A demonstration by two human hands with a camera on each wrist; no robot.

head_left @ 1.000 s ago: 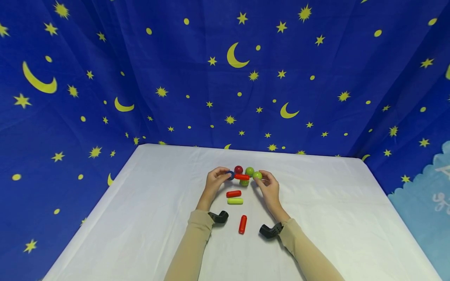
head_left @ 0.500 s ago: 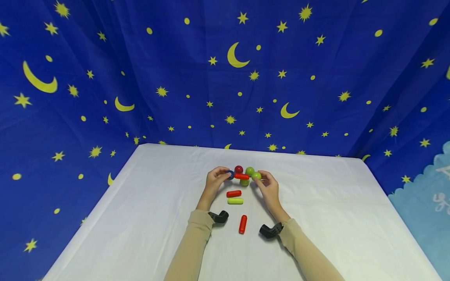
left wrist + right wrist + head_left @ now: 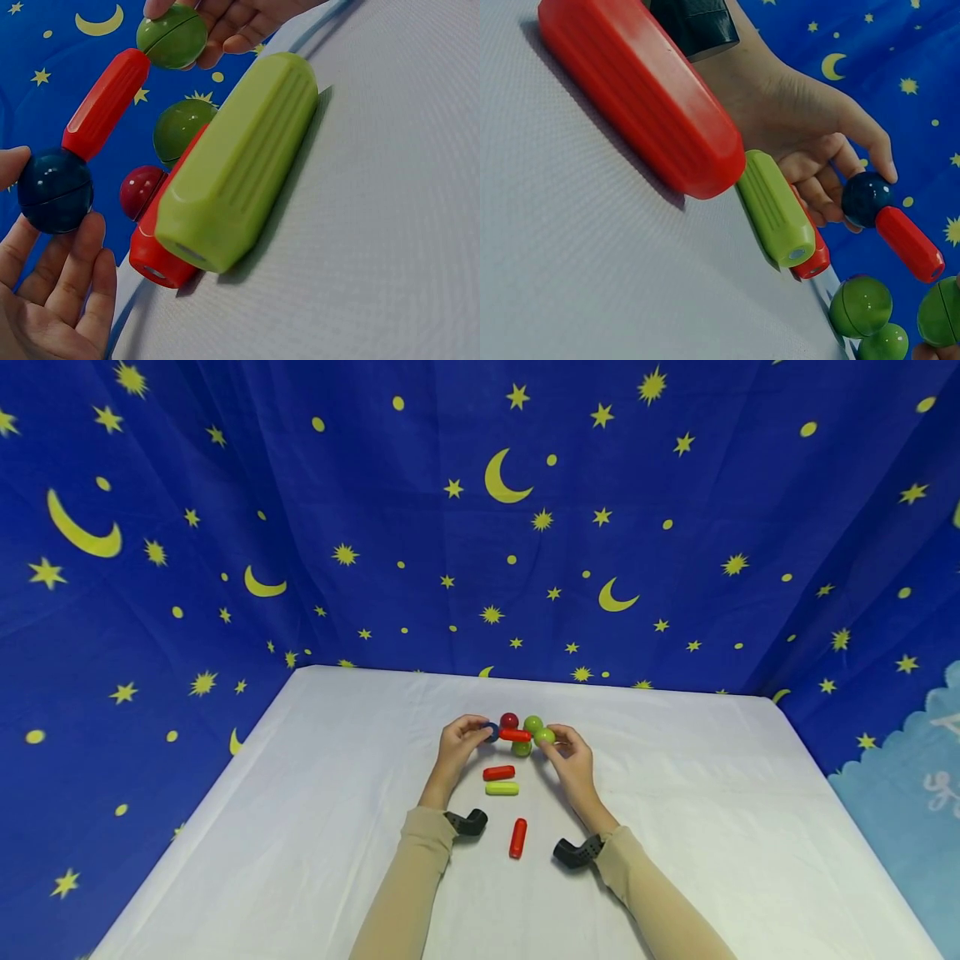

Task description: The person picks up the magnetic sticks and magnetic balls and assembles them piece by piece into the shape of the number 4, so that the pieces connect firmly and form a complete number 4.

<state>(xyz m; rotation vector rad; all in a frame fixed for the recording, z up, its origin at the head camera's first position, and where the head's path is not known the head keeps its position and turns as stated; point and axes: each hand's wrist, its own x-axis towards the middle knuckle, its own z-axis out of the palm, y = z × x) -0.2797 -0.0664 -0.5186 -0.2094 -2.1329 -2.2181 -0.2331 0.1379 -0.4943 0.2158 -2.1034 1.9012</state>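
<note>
Head view: the left hand [image 3: 456, 747] pinches a blue ball [image 3: 491, 732], from which a red rod [image 3: 515, 736] points toward the right hand [image 3: 572, 758]; that hand pinches a green ball [image 3: 545, 737] just beside the rod's free end. Past this grip sit a dark-red ball [image 3: 509, 721] and a second green ball [image 3: 533, 724]; a third green ball [image 3: 521, 749] is on its near side. Closer to the person than the grip, a loose red rod [image 3: 498, 773] and a lime rod [image 3: 502, 789] lie side by side, with a nearer red rod [image 3: 518, 839] well apart.

Left wrist view: the left thumb and fingers curve around the blue ball; the red rod slants up from it toward the right hand's green ball.

Right wrist view: a narrow gap separates rod and green ball; the right hand is mostly cut off.
</note>
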